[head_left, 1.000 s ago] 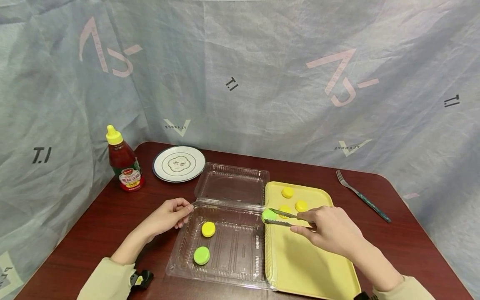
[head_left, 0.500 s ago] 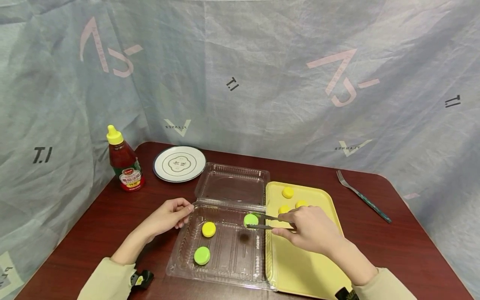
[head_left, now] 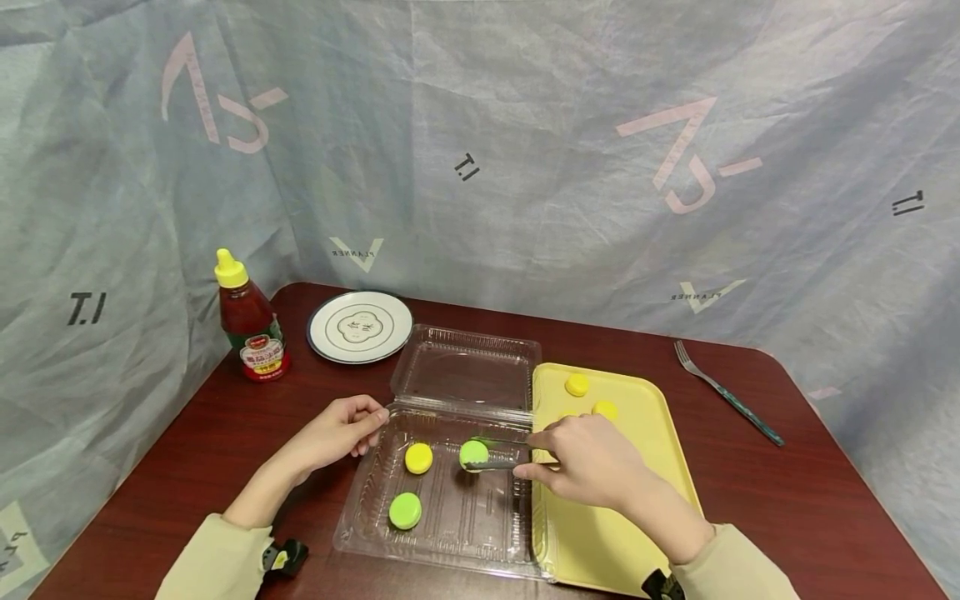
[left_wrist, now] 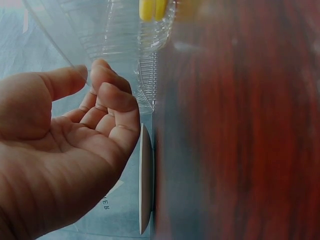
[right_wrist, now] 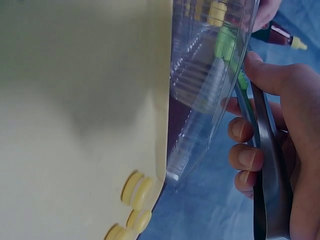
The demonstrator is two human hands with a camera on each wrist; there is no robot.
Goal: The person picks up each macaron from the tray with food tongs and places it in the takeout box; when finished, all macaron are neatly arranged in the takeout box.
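Note:
My right hand [head_left: 592, 462] grips metal tongs [right_wrist: 272, 185], fingers curled round both arms. Between the tong tips is a green macaron [head_left: 473, 454], low over the base of a clear plastic clamshell box [head_left: 442, 560]. Inside that box lie a yellow macaron [head_left: 418, 457] and, nearer the front, another green macaron [head_left: 405, 511]. At the box's left side, my left hand [head_left: 341, 433] pinches the rim between thumb and index finger, as the left wrist view also shows; the other fingers curl loosely.
Right of the box lies a yellow tray [head_left: 600, 542] with yellow macarons [head_left: 577, 384], one partly hidden by my right hand. A fork [head_left: 727, 393] lies farther right. Behind on the left are a white plate [head_left: 360, 327] and a ketchup bottle [head_left: 253, 321]. The box lid [head_left: 468, 367] lies folded back.
My right hand has carried the green macaron in the tongs leftward, from the tray's edge to over the clamshell base, and lower. The left hand has stayed at the rim.

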